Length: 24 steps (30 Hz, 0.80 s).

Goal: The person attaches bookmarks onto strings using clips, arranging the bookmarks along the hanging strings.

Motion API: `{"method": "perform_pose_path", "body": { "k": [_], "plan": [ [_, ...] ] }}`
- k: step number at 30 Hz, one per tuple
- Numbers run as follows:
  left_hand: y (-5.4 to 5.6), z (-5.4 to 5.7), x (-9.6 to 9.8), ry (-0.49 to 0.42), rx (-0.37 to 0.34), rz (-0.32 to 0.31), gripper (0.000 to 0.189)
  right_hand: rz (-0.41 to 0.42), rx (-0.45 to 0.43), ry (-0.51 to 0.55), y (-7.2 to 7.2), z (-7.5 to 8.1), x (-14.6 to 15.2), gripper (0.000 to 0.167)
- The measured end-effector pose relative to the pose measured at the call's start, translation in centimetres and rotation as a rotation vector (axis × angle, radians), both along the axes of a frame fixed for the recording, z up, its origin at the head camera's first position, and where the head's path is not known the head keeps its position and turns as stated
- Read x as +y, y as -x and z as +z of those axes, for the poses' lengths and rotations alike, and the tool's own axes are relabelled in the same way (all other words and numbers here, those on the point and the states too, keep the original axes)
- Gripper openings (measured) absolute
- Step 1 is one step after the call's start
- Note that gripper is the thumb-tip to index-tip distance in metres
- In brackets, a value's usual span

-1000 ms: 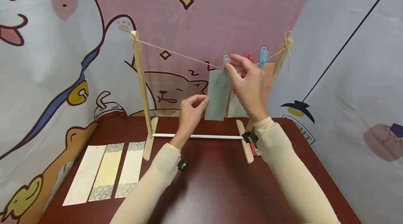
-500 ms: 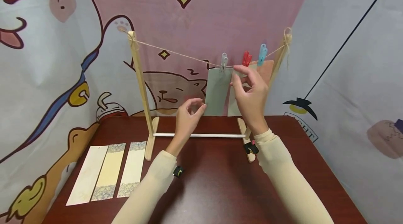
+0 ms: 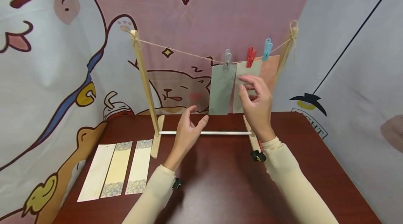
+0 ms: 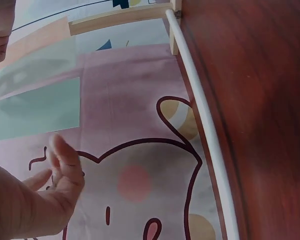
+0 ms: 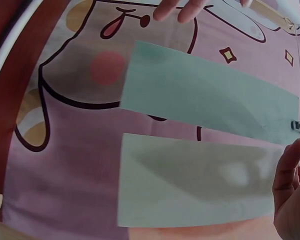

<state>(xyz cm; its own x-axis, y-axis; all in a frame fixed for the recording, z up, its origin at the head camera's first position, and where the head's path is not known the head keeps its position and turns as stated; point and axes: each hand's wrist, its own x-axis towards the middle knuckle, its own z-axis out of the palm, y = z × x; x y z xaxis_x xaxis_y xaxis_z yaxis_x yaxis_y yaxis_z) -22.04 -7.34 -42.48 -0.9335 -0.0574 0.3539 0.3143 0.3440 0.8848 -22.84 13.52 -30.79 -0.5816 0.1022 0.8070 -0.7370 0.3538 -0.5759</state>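
Observation:
A grey-green paper strip [image 3: 222, 91] hangs from the twine under a grey clothespin [image 3: 227, 59]. To its right hangs a pale cream-green strip [image 3: 247, 92] under a red clothespin [image 3: 251, 57], overlapping an orange strip [image 3: 270, 71] with a blue clothespin [image 3: 267, 49]. My left hand [image 3: 188, 129] is apart from the papers, below and left of the grey-green strip, thumb and fingers spread with nothing between them. In front of the pale strip, my right hand [image 3: 257, 103] has its fingers loosely bent and holds nothing. The right wrist view shows both hanging strips [image 5: 205, 92] fully side by side.
A wooden stand with a left post [image 3: 145, 84], right post [image 3: 287, 52] and white crossbar [image 3: 226, 133] carries the twine [image 3: 179, 53]. Three paper strips [image 3: 114, 169] lie on the dark red table [image 3: 220, 189] at left. A cartoon cloth [image 3: 236, 7] hangs behind.
My right hand has let go of the grey clothespin and moved down to the right. My left hand has left the grey-green strip's edge, dropped lower and opened.

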Motion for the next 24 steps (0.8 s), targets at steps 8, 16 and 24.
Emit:
{"method": "perform_pose_path", "body": {
  "k": [8, 16, 24],
  "plan": [
    [-1.9, -1.1, -1.5, 0.102, -0.051, 0.061, 0.081, -0.022, -0.029, 0.031, 0.0, -1.6, 1.6, 0.023],
    [-3.4, -2.4, -3.5, 0.146, -0.137, 0.140, 0.082, -0.060, -0.076, 0.040, 0.0, -2.9, 3.6, 0.023],
    [-4.3, -3.9, -5.5, 0.177, -0.151, 0.199, 0.077, -0.119, -0.103, 0.023, 0.1, -4.8, 5.2, 0.022]
  ]
}}
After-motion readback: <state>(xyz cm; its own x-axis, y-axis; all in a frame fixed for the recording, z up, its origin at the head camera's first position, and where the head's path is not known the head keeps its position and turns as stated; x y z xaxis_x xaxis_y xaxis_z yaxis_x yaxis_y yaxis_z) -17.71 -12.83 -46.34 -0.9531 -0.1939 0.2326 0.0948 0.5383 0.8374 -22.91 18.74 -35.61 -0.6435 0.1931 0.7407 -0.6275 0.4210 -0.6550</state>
